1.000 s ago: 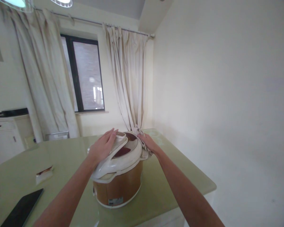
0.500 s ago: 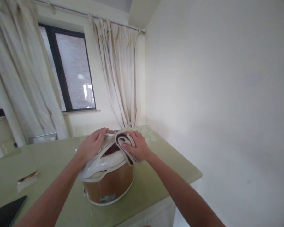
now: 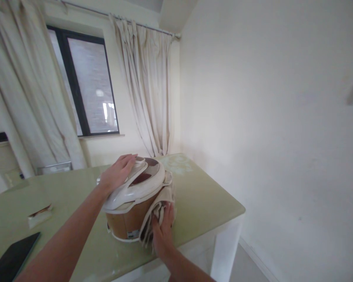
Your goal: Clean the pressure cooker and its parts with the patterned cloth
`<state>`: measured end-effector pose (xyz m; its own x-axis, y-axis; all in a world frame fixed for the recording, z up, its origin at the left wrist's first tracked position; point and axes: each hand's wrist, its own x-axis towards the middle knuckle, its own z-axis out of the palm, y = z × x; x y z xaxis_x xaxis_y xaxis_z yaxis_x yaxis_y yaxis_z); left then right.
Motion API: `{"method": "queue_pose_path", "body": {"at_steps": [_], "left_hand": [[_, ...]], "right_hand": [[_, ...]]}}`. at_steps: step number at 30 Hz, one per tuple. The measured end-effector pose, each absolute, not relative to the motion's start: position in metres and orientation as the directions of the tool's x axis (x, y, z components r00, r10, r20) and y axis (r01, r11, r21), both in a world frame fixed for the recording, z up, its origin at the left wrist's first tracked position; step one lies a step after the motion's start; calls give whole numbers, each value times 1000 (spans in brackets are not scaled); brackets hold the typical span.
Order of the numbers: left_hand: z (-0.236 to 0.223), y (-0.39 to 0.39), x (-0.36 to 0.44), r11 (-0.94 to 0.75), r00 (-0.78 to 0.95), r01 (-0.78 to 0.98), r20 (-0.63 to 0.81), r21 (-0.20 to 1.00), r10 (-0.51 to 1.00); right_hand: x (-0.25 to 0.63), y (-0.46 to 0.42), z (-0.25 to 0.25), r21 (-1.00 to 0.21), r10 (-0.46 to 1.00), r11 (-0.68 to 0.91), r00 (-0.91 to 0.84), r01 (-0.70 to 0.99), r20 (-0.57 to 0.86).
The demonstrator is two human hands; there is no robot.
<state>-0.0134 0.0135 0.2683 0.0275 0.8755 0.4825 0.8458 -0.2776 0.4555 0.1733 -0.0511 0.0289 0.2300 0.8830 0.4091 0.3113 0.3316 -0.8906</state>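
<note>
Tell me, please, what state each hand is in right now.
Left hand: open, laid on top of the cooker.
Right hand: holding a cloth against the cooker's side.

No text, brand or number can be read. A small grey label [image 3: 132, 234] stands low on the brown side of the cooker [image 3: 120, 224], just above its white base rim, facing the near edge of the table [image 3: 206, 196]; its print is too small and blurred to make out, and a folded cloth [image 3: 149, 223] reaches its right end. The pale panel [image 3: 140, 159] on top is partly under the left hand [image 3: 117, 174], its markings too small to tell. The whitish pattern [image 3: 176, 162] by the table's far corner cannot be made out as lettering.
</note>
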Motion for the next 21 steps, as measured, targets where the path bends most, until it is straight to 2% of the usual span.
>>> {"method": "queue_pose_path", "body": {"at_steps": [2, 4, 7, 9, 11, 13, 15, 16, 18, 20, 21], "left_hand": [[269, 11, -14, -274, 41, 853, 467, 445, 883], [270, 9, -14, -264, 46, 863, 454, 430, 890], [271, 6, -13, -253, 48, 879, 453, 404, 890], [271, 5, -11, -244, 42, 881, 447, 405, 894], [270, 5, -10, -243, 37, 876, 445, 416, 895], [270, 4, -10, -266, 48, 865, 457, 425, 888], [269, 4, -10, -287, 57, 853, 470, 435, 881], [269, 3, -10, -291, 56, 849, 472, 441, 880], [269, 3, -10, -291, 54, 845, 470, 448, 881], [269, 2, -10, -301, 67, 843, 468, 445, 881], [269, 1, -9, -310, 79, 842, 468, 441, 880]], "right_hand": [[164, -46, 28, -870, 848, 370, 264, 325, 459], [166, -25, 33, -873, 811, 413, 332, 260, 482], [181, 4, 31, -917, 812, 375, 428, 139, 397], [186, 2, 19, -907, 787, 367, 451, 208, 422], [183, -17, 8, -772, 697, 484, 353, 411, 625], [173, -41, 7, -451, 516, 694, 49, 562, 855], [165, -56, 24, -127, 304, 813, -229, 568, 925], [163, -58, 40, -35, 237, 826, -289, 563, 928], [165, -55, 80, 2, 199, 811, -280, 586, 939], [174, -46, 128, -90, 280, 773, -211, 628, 937], [179, -40, 153, -151, 366, 748, -212, 647, 906]]}}
